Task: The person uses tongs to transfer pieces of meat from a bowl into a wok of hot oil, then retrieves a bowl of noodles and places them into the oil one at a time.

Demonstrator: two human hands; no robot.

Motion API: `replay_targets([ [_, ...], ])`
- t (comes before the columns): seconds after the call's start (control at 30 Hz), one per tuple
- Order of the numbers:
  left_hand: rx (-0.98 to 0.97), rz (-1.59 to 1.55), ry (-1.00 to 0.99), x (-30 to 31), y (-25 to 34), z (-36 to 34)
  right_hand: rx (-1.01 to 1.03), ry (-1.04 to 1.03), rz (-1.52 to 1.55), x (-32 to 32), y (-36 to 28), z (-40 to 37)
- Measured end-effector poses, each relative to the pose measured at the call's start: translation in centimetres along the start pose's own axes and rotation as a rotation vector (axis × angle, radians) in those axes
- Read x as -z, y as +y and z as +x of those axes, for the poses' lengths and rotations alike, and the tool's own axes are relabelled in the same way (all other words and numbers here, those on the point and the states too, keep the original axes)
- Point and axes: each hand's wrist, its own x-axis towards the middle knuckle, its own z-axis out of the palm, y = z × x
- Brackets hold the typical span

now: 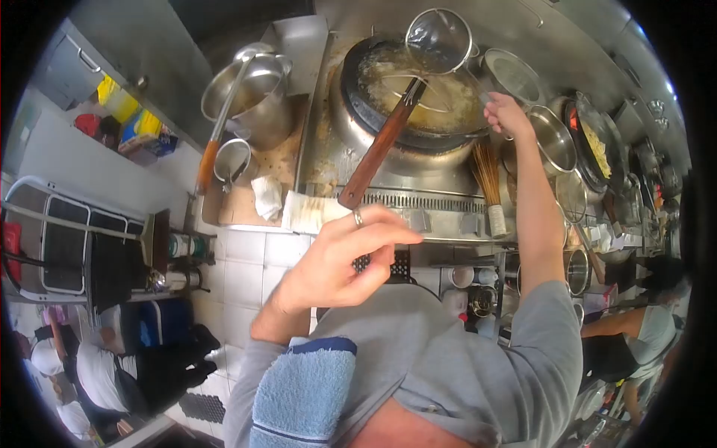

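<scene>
My left hand (pixel 347 261) is raised in front of my chest, fingers loosely curled and apart, a ring on one finger, holding nothing. Just above it is the wooden handle (pixel 385 149) of a utensil that rests in the wok. Farther right, my right hand (pixel 508 116) is closed round the thin handle of a round mesh strainer (pixel 439 41), held over the back of the wok. The large dark wok (pixel 358 97) holds yellowish, foamy liquid. A bamboo brush (pixel 489 187) stands by its right front edge.
At the left are a steel pot (pixel 258 112), a wooden-handled ladle (pixel 210 160), a small pot (pixel 234 163) and white cloths (pixel 267 198). Metal bowls (pixel 553 138) and a pan with food (pixel 595 149) are at right. Other people are at both sides.
</scene>
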Motion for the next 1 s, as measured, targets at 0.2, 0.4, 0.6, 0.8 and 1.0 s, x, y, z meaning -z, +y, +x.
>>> replay_targets([
  [0.2,0.113,0.037,-0.051,-1.0,-2.7,-1.0,0.014,-0.026,0.171,-2.1,-1.7,-0.7],
  [0.4,0.286,0.668,0.045,-0.2,-8.7,-1.1,0.04,0.027,0.261,-0.8,-3.4,-3.4],
  [0.6,0.441,0.986,-0.193,-1.2,-15.3,-1.6,0.034,0.243,-0.085,3.0,-4.2,-10.1],
  [0.8,0.34,0.891,-0.259,-2.5,-14.9,0.4,0.005,0.383,-0.034,2.5,-2.9,-16.3],
  [1.0,0.289,0.937,-0.303,0.3,-14.7,-2.4,0.007,0.428,0.068,-1.0,-2.9,-21.0],
])
